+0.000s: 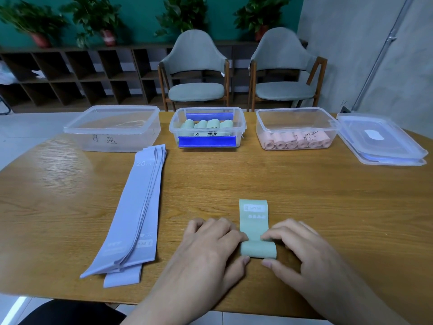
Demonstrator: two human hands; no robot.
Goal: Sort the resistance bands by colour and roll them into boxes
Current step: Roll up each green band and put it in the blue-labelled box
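A green resistance band [254,221] lies on the wooden table [304,195] near the front edge, its near end rolled into a short coil. My left hand [210,247] pinches the coil's left end between thumb and fingers. My right hand [300,249] pinches its right end the same way. A stack of flat lilac bands [133,214] lies to the left. At the back stand three clear boxes: the left box [112,130] holds no bands, the middle box [207,127] holds green rolls, the right box [295,129] holds pink rolls.
Stacked clear lids [382,141] lie at the back right of the table. Two grey chairs [196,69] stand behind the table, with a dark shelf unit [70,76] and potted plants beyond. The table's front edge runs just under my wrists.
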